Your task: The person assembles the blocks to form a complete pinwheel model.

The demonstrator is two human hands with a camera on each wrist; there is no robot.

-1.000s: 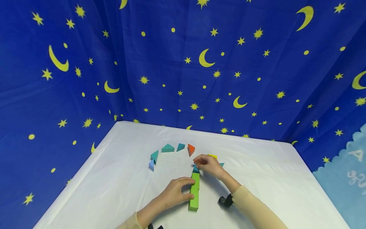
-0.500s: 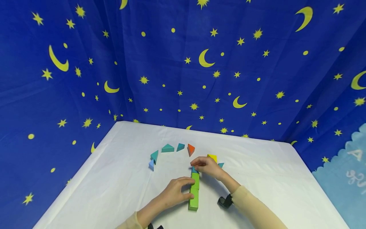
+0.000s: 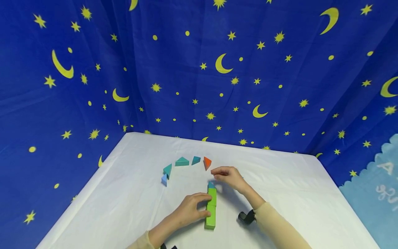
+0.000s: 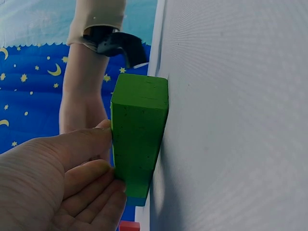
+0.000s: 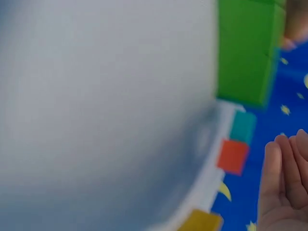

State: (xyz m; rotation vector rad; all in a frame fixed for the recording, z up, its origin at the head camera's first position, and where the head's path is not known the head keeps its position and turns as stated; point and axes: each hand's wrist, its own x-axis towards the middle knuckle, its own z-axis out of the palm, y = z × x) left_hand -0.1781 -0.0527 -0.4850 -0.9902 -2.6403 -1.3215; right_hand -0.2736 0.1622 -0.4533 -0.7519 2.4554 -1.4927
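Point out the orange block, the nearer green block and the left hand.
Orange block (image 3: 208,162): head view, on its triangular face.
Nearer green block (image 3: 212,216): head view, on its top face.
Left hand (image 3: 188,209): head view, on the back of the hand.

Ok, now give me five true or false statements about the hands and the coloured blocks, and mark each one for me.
1. The left hand touches the two green rectangular blocks. True.
2. The right hand touches the green blocks too. False: the right hand is apart from them.
3. A blue triangular block sits at the far end of the green blocks. True.
4. An orange triangular block lies farther from the person than the green blocks. True.
5. In the head view, the orange block is the leftmost block. False: a light-blue triangular block is farthest left.
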